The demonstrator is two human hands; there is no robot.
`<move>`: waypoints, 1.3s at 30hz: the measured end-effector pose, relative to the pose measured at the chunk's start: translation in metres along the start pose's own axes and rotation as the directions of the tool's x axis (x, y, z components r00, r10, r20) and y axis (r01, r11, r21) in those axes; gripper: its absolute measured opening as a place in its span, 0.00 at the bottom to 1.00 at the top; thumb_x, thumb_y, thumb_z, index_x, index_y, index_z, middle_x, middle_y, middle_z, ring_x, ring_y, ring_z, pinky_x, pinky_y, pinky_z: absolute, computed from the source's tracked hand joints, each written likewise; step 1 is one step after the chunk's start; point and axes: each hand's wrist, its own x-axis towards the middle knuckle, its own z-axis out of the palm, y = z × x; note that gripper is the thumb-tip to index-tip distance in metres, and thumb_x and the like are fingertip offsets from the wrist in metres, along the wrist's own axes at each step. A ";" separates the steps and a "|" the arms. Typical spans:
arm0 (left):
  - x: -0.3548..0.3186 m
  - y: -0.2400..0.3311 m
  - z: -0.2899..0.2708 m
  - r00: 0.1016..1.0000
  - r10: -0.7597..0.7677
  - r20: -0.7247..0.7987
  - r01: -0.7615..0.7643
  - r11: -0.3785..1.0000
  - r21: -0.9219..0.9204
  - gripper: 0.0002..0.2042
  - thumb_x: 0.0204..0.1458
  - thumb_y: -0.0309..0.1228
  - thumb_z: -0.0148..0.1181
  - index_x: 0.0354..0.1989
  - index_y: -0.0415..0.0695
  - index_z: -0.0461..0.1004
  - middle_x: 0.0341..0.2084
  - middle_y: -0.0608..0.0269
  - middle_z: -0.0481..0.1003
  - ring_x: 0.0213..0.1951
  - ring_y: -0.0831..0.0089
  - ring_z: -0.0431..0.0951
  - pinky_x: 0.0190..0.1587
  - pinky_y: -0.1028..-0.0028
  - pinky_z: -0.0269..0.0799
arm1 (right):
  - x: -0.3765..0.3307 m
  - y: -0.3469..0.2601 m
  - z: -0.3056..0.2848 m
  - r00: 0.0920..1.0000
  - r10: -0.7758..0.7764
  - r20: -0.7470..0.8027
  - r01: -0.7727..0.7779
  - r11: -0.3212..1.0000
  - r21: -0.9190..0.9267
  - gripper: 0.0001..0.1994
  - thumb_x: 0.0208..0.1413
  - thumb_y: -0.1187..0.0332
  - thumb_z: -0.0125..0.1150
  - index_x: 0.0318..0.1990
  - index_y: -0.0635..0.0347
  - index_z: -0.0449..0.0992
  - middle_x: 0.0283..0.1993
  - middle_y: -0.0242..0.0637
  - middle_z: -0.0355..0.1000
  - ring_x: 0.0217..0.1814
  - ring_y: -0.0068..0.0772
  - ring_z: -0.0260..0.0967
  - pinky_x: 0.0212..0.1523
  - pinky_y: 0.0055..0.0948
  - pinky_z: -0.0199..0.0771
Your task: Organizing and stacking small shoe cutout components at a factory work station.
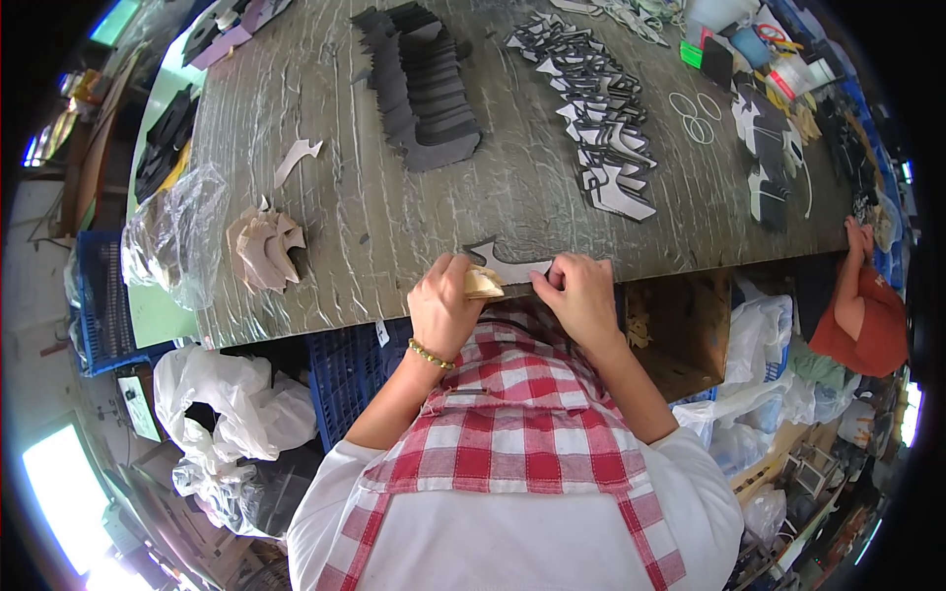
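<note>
At the table's near edge lies a curved cut piece [512, 271], grey-white on top with a dark border and a pointed left end. My left hand [440, 300], a beaded bracelet at its wrist, is closed around a small tan, block-like thing [484, 283] against the piece's left part; its exact kind is unclear. With thumb and fingers together, my right hand [579, 294] grips the piece's right end. Beyond my hands stand a row of overlapping dark pieces [434, 108] and a row of grey-white and black cut pieces [601, 128].
Crumpled tan paper-like pieces [264, 246] and one loose pale piece [298, 161] lie left on the plastic-covered table [345, 266]. White rings [698, 116] and tools are at the right. Below the edge are a blue crate [350, 374], an open box [690, 335] and bags. Another person [862, 305] is at the far right.
</note>
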 end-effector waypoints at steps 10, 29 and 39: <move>0.000 0.006 -0.002 0.989 0.066 0.132 -0.088 0.982 0.168 0.23 0.44 0.30 0.66 0.52 0.46 0.71 0.25 0.58 0.71 0.27 0.58 0.75 0.29 0.65 0.71 | 0.008 0.005 -0.006 0.979 -0.202 0.033 0.204 0.978 -0.038 0.11 0.48 0.69 0.64 0.36 0.56 0.69 0.39 0.37 0.64 0.45 0.40 0.62 0.44 0.39 0.59; 0.009 0.012 0.003 0.882 -0.168 0.440 0.467 0.192 -0.863 0.10 0.58 0.25 0.56 0.45 0.35 0.70 0.32 0.58 0.78 0.36 0.73 0.80 0.39 0.75 0.79 | 0.044 0.010 -0.047 0.974 -0.192 -0.116 0.215 0.946 0.241 0.15 0.51 0.67 0.64 0.45 0.60 0.70 0.37 0.38 0.71 0.35 0.35 0.67 0.37 0.31 0.65; 0.012 0.017 0.014 0.961 -0.264 0.079 0.175 0.364 -0.915 0.05 0.55 0.22 0.58 0.38 0.38 0.70 0.32 0.61 0.79 0.33 0.82 0.76 0.31 0.81 0.73 | 0.016 -0.010 -0.010 0.999 0.012 0.043 -0.037 0.763 0.645 0.05 0.56 0.73 0.60 0.35 0.68 0.74 0.28 0.33 0.73 0.27 0.18 0.67 0.29 0.21 0.66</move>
